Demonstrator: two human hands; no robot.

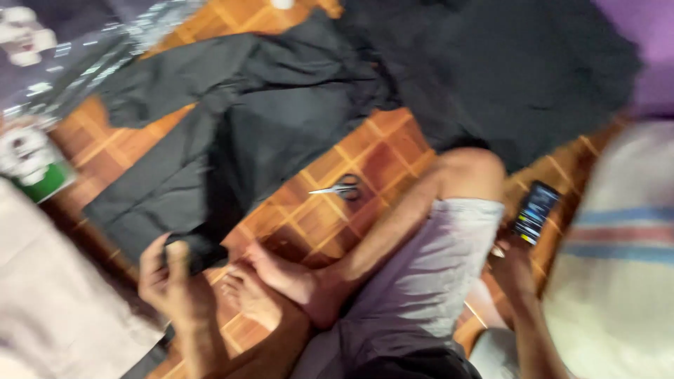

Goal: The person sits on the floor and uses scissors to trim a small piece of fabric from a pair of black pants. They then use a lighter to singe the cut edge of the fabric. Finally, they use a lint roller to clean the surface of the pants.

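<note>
The person sits cross-legged on a floor [382,151] of orange-brown tiles. Their left hand [168,274] is closed over the near corner of a black garment [232,140], pinching the cloth between thumb and fingers; the garment is spread out flat ahead of them, with its sleeve reaching toward the far left. The right hand [511,261] is curled around a dark smartphone [535,212] with a lit screen, held up beside the knee.

I'd judge the work to be at the stage of laying out and straightening the cloth. A pair of scissors [339,188] lies on the tiles just past the bare feet, apart from both hands; picking it up would need a free hand.

A second, larger dark cloth [505,77] lies at the far right. At the left edge sits a green-and-white package [35,168], its print too blurred to tell. A striped pale fabric [618,245] fills the right edge.
</note>
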